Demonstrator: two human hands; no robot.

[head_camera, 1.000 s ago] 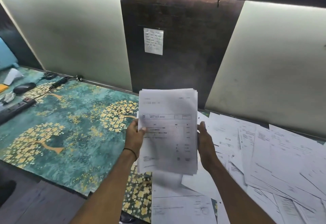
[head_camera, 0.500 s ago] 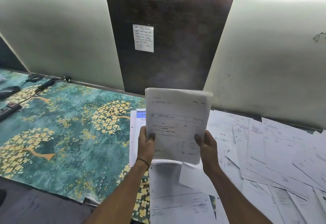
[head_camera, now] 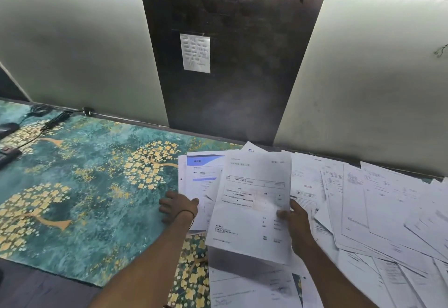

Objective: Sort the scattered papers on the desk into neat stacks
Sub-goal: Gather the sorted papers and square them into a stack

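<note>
My right hand (head_camera: pixel 294 223) grips a bundle of white printed papers (head_camera: pixel 252 201) by its lower right edge and holds it tilted just above the desk. My left hand (head_camera: pixel 178 207) has left the bundle and rests on the left edge of a sheet with a blue header (head_camera: pixel 202 174) lying on the desk, thumb on the paper and fingers spread over the mat. Many loose white sheets (head_camera: pixel 378 210) lie overlapping across the right half of the desk. More sheets (head_camera: pixel 247 286) lie at the near edge below the bundle.
A teal mat with yellow flower trees (head_camera: pixel 84 186) covers the left half of the desk. A power strip (head_camera: pixel 7 156), a dark mouse (head_camera: pixel 8 128) and cables (head_camera: pixel 53 120) sit at the far left. Pale panels and a dark board with a note (head_camera: pixel 195 53) close off the back.
The bundle has come down from upright in front of me to low over the desk. My left hand let go of it and dropped onto the blue-header sheet.
</note>
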